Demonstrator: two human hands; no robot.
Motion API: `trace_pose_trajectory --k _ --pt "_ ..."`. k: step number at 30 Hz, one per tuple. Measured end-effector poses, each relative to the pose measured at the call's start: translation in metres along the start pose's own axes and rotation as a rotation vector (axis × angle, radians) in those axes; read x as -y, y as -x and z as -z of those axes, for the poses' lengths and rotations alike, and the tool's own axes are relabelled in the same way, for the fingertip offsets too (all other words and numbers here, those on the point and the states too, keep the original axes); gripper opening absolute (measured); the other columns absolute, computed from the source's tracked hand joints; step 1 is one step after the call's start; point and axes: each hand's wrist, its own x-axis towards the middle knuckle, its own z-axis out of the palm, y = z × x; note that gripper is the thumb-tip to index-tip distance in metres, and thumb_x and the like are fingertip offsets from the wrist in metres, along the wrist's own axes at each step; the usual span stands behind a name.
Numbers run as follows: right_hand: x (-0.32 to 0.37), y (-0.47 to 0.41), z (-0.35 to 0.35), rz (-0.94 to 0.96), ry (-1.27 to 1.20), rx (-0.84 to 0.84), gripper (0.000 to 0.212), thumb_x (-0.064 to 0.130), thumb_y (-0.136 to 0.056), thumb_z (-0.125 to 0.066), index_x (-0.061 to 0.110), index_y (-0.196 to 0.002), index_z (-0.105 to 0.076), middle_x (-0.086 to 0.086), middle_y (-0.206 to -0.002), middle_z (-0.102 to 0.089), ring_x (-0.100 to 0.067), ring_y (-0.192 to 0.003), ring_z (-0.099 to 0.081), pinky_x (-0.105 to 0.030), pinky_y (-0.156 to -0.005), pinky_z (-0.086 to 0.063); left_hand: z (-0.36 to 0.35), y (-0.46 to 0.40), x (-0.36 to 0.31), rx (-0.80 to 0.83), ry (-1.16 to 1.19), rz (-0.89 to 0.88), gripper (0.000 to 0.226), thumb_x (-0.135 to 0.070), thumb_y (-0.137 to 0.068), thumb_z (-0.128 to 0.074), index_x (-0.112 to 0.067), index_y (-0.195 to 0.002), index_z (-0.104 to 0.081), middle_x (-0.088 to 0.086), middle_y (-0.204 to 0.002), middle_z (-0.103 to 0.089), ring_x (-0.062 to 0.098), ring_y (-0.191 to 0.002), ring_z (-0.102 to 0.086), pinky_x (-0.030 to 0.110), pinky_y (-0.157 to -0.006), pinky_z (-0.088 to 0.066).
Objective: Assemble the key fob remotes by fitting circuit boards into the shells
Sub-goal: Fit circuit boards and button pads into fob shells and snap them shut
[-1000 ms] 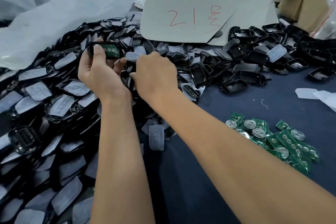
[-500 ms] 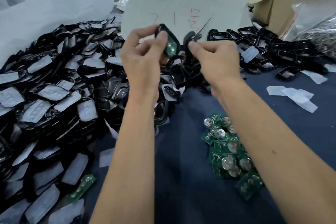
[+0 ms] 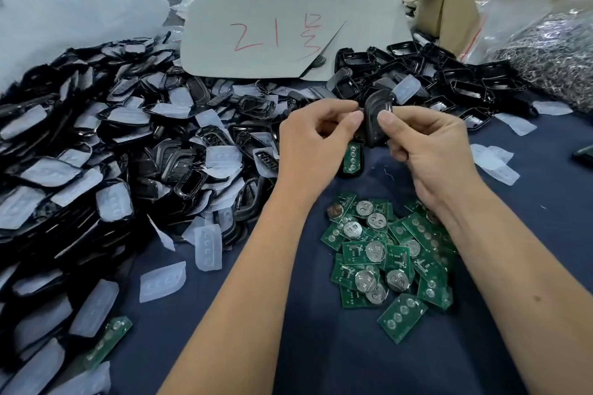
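Head view, read left to right: a big heap of glossy black plastic key fob shells (image 3: 106,151), many capped with translucent white rubber button pads (image 3: 208,247), fills the nine o'clock side of the dark blue cloth-covered table (image 3: 314,356). One stray green circuit board (image 3: 107,341) lies at seven o'clock on the heap's edge. At twelve o'clock a pale grey cardboard sheet (image 3: 288,35) carries red handwriting that reads "21" followed by a character I cannot make out.

Near centre, the left hand (image 3: 313,144) has its fingers curled, thumb and forefinger pinched together on the edge of a curved, smooth black fob shell (image 3: 377,120), which stands nearly upright in the air between the two hands. Directly under the hands, at six o'clock from the held shell, an open black shell with a green board seated in it (image 3: 351,159) rests on the cloth, four round contacts showing in a row. The right hand (image 3: 426,146) grips the held shell from the other side, thumb pressed on its face, remaining fingers curled behind. Both forearms reach in from the bottom edge.

At five o'clock lies a loose pile of green circuit boards with round silver battery clips (image 3: 385,253). More empty black shell halves (image 3: 449,80) spread at one o'clock, beside a brown cardboard box (image 3: 449,9) and a clear bag of small silvery metal parts (image 3: 552,54) at two o'clock.
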Motion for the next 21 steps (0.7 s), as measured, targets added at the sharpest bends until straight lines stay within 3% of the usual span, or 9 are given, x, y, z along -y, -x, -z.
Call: trace_pose_trajectory --k 6,11,16,21 --pt "0.0041 0.0023 -0.0035 -0.044 -0.072 0.102 0.005 0.024 -0.079 -0.079 0.020 -0.077 -0.082 -0.001 -0.075 -0.076 -0.013 -0.065 -0.063 -0.024 -0.063 -0.052 -0.0030 0.0012 -0.0018 0.060 0.267 0.082 0.017 -0.002 -0.090 -0.075 -0.014 -0.101 -0.077 0.007 -0.087 -0.080 0.028 -0.085 -0.076 0.037 -0.076 -0.063" --pt "0.0033 0.0018 -0.0045 -0.159 -0.293 0.159 0.016 0.011 -0.086 -0.069 0.008 -0.098 -0.080 -0.010 -0.095 -0.079 -0.022 -0.090 -0.073 -0.038 -0.087 -0.061 -0.0006 -0.0020 0.0001 0.078 0.308 0.149 0.013 -0.007 -0.089 -0.075 -0.014 -0.100 -0.078 0.011 -0.091 -0.079 0.025 -0.086 -0.074 0.034 -0.075 -0.059" --pt "0.0040 0.0019 -0.0037 -0.171 -0.368 0.111 0.029 -0.003 -0.087 -0.064 0.002 -0.115 -0.070 -0.011 -0.102 -0.079 -0.023 -0.096 -0.075 -0.038 -0.088 -0.063 -0.0035 -0.0006 0.0001 0.106 0.290 0.190 0.011 -0.010 -0.088 -0.076 -0.015 -0.097 -0.078 0.013 -0.091 -0.078 0.019 -0.078 -0.070 0.031 -0.073 -0.056" --pt "0.0043 0.0024 -0.0039 -0.146 -0.398 0.117 0.028 0.001 -0.080 -0.068 0.004 -0.107 -0.074 -0.011 -0.099 -0.080 -0.022 -0.091 -0.076 -0.036 -0.087 -0.062 -0.0055 0.0011 -0.0033 0.110 0.279 0.165 0.015 -0.006 -0.090 -0.072 -0.014 -0.101 -0.078 0.014 -0.097 -0.078 0.035 -0.097 -0.074 0.054 -0.093 -0.059"
